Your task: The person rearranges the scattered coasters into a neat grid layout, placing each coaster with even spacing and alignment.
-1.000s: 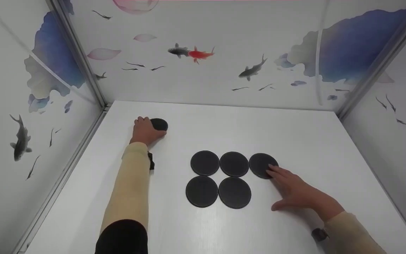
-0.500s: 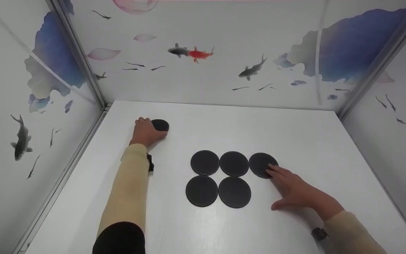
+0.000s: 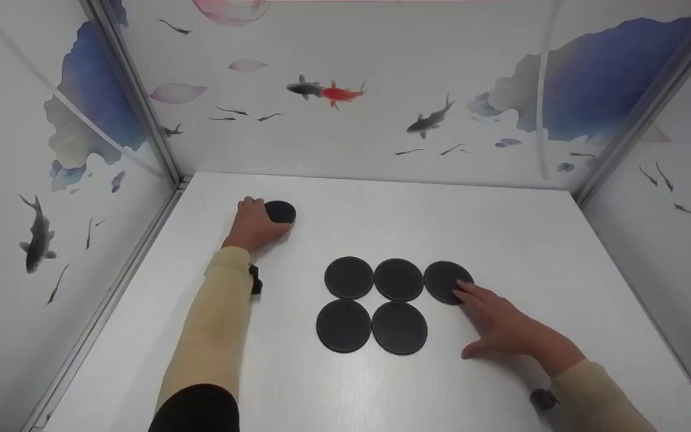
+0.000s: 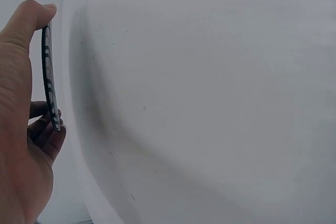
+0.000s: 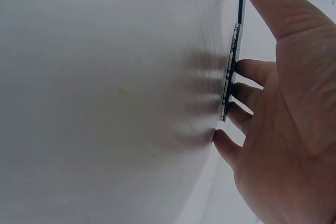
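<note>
My left hand (image 3: 254, 223) pinches a round black coaster (image 3: 281, 211) between thumb and fingertips at the far left of the white table. Seen edge-on in the left wrist view, that coaster (image 4: 49, 77) has a light patterned underside and a gap to the tabletop. Fingertips of my right hand (image 3: 504, 324) rest on a flat-lying coaster (image 3: 442, 279), the right end of a row of three; its thumb is spread away. The right wrist view has the fingertips touching the coaster's face (image 5: 230, 77).
Two more black coasters, a left one (image 3: 349, 277) and a middle one (image 3: 399, 279), complete the back row. In front lie another pair, a left coaster (image 3: 344, 326) and a right coaster (image 3: 399, 327). Printed walls (image 3: 351, 144) enclose the white table (image 3: 345, 396).
My left hand has shifted slightly to the right with the coaster in its grip. The right hand and the coasters lying on the table have stayed put.
</note>
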Demonstrator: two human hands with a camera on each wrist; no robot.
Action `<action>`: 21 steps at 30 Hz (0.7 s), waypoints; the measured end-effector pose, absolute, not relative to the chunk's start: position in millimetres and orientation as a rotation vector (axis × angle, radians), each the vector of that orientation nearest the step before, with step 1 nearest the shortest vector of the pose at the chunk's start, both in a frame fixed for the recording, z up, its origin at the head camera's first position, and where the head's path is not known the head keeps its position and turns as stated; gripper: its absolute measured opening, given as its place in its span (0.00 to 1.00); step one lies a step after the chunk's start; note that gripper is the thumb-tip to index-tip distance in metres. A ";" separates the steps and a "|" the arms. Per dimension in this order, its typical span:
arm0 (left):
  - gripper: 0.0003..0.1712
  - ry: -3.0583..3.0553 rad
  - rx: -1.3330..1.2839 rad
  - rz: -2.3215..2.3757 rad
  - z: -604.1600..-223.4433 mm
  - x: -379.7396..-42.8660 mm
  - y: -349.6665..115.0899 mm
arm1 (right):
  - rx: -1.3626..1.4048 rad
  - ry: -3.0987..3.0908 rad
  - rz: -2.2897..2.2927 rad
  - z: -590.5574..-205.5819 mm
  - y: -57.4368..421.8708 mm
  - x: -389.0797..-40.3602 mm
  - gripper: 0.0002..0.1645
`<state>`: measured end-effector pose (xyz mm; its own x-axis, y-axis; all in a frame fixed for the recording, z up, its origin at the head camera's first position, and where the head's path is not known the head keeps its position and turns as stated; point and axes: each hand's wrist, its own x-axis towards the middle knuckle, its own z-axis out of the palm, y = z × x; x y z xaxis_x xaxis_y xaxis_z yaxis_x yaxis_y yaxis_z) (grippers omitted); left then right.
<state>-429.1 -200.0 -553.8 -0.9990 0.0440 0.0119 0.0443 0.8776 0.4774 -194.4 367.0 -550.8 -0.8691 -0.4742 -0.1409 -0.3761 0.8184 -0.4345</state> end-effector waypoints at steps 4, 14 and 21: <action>0.69 -3.045 -0.087 -0.801 -559.2 -436.3 -201.5 | -0.653 2.758 -0.595 -551.5 367.7 -194.3 0.79; 0.67 -3.030 -0.091 -0.824 -552.6 -430.9 -198.2 | -0.660 2.764 -0.595 -552.2 367.7 -194.3 0.80; 0.65 -3.017 -0.118 -0.812 -552.1 -432.0 -198.4 | -0.682 2.774 -0.570 -550.3 366.5 -194.5 0.79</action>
<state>-432.0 -198.4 -552.1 -0.9971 0.0687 0.0337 0.0763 0.8623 0.5006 -194.5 366.5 -550.3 -0.8656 -0.4848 -0.1255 -0.3960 0.8161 -0.4210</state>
